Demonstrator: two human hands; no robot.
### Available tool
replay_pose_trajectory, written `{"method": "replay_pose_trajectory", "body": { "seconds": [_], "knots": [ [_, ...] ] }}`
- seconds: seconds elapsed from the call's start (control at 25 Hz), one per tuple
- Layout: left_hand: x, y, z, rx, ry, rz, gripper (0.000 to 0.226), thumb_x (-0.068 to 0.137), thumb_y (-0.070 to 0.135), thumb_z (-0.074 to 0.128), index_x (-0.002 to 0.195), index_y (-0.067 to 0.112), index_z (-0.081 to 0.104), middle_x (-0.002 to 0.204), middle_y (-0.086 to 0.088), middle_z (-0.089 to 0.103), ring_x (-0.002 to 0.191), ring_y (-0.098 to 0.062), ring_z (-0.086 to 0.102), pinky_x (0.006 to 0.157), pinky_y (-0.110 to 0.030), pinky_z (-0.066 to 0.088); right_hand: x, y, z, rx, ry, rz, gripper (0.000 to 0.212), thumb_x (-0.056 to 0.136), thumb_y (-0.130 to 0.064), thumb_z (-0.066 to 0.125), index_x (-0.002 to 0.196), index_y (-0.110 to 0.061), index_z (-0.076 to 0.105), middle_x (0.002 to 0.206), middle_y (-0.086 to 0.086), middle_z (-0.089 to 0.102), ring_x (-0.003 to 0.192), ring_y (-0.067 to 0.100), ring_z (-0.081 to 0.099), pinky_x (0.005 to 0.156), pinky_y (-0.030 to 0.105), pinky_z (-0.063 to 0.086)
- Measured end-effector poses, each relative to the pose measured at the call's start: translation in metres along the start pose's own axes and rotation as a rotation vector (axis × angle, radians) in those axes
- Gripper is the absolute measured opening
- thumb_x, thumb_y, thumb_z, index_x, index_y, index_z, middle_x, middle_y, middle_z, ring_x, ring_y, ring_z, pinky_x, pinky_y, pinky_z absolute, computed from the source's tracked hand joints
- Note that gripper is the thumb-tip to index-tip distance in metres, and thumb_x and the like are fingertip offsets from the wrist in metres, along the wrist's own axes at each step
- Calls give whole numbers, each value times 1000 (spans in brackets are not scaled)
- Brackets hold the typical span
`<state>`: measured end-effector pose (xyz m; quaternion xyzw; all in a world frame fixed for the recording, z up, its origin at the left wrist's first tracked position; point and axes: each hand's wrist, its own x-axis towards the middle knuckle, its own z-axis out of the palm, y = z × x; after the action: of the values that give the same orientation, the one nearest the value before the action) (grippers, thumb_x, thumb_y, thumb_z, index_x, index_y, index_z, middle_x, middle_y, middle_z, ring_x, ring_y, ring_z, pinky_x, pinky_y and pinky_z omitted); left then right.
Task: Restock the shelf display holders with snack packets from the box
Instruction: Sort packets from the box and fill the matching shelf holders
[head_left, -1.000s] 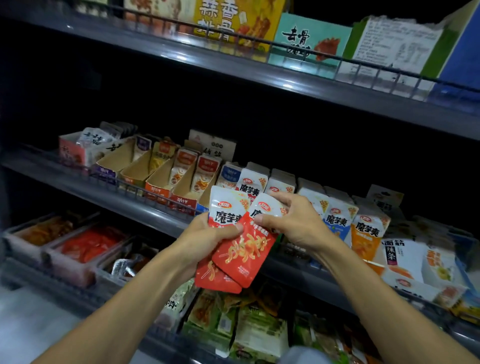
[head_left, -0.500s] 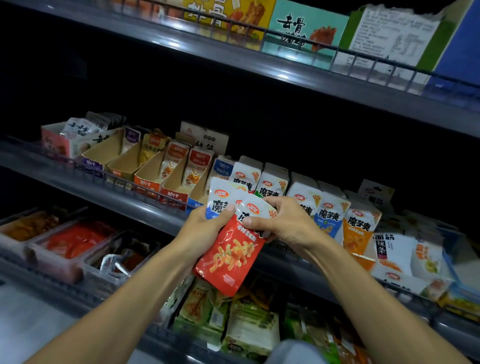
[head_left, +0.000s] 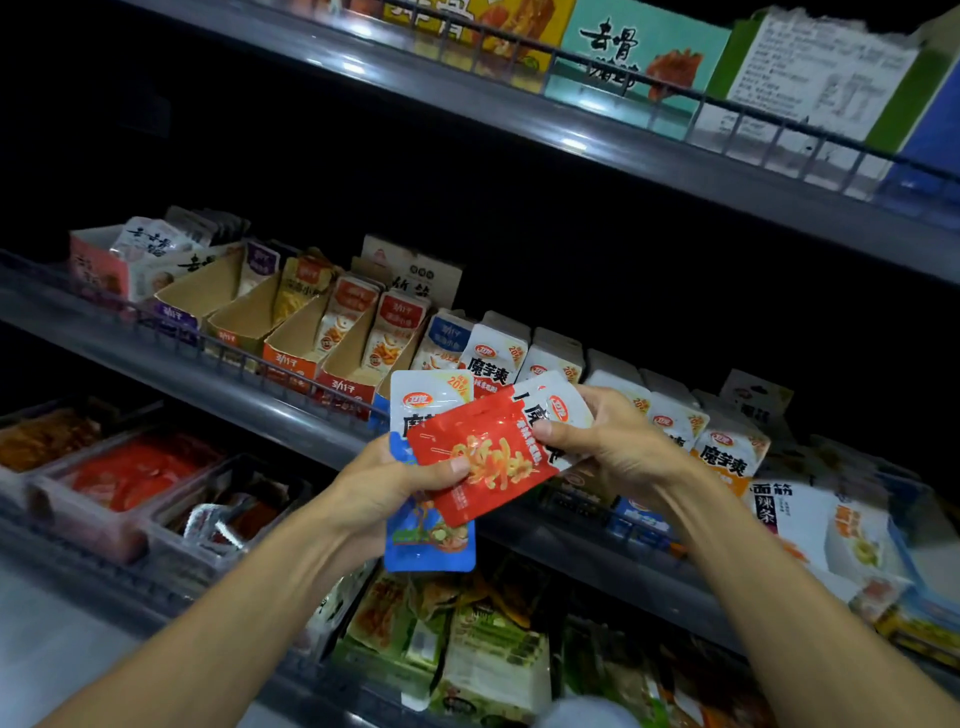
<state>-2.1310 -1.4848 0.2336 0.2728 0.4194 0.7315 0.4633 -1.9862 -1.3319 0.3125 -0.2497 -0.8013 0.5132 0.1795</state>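
Both hands (head_left: 613, 447) grip "魔芋爽" pkts (head_left: 483, 462), "20%".

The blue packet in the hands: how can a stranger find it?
Look before the middle shelf, where both hands meet. The left hand holds the blue packet upright. It lies behind the tilted red packet.

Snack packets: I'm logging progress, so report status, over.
Left hand grips blue packet and red packet. Right hand pinches the red packet's top. None shelved yet. Nothing blocks the display holders.
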Motion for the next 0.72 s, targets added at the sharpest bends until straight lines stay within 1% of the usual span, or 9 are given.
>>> {"method": "replay_pose_trajectory", "body": {
  "seconds": [0.08,0.12,0.24,0.28,0.36,0.44,0.6,0.64,0.72],
  "knots": [
    [3,-1,0,-85,-18,-37,24,70,4,71,93,9,67,81,-11,74,65,-21,71,55,-29,57,7,-4,-6,0,-11,9,39,74,-18,75,107,-3,59,102,18,72,92,27,70,87,43,56],
    [6,-1,-2,-79,10,-42,22,71,5,72,92,9,68,80,-12,74,64,-21,71,55,-30,58,10,-8,-9,-9,6,3,39,76,-15,74,110,-2,58,101,16,73,91,26,70,83,39,59],
    [17,-1,-12,47,149,-48,7,83,4,71,90,4,69,80,-15,75,66,-24,72,62,-34,59,25,-22,-22,-157,167,-87,33,86,-10,69,114,1,55,92,10,72,74,10,71,61,22,56],
    [20,-2,-17,65,197,-54,4,86,3,69,89,4,69,81,-16,75,67,-25,72,65,-36,59,32,-25,-25,-229,228,-120,30,88,-11,68,113,-1,55,92,8,71,70,7,69,57,20,55],
    [22,-2,-25,67,254,-60,3,87,3,69,90,3,69,83,-16,76,69,-27,73,67,-37,59,49,-28,-27,-358,302,-164,29,90,-15,68,113,-8,54,95,1,68,76,6,67,64,22,56],
    [23,-2,-31,57,265,-62,5,87,4,69,92,3,69,84,-17,76,70,-27,73,66,-36,60,66,-25,-23,-467,313,-174,30,90,-18,68,114,-12,51,94,-8,64,83,6,64,68,23,56],
    [26,0,-38,92,272,-68,7,86,7,71,92,5,69,82,-16,75,69,-29,71,70,-42,59,97,-22,-13,-669,343,-144,37,86,-26,74,111,-13,51,99,0,65,88,18,65,78,41,59],
    [27,0,-37,109,264,-67,8,86,8,72,93,6,69,83,-16,75,70,-30,71,72,-43,59,102,-22,-9,-726,339,-140,39,84,-28,76,110,-14,51,100,0,64,87,18,65,77,41,59],
    [28,2,-37,131,244,-71,10,86,9,72,94,6,69,85,-16,75,72,-29,71,71,-41,59,112,-21,2,-844,291,-126,42,81,-31,78,110,-17,51,100,-2,64,84,15,63,71,32,56]
  ]
}}
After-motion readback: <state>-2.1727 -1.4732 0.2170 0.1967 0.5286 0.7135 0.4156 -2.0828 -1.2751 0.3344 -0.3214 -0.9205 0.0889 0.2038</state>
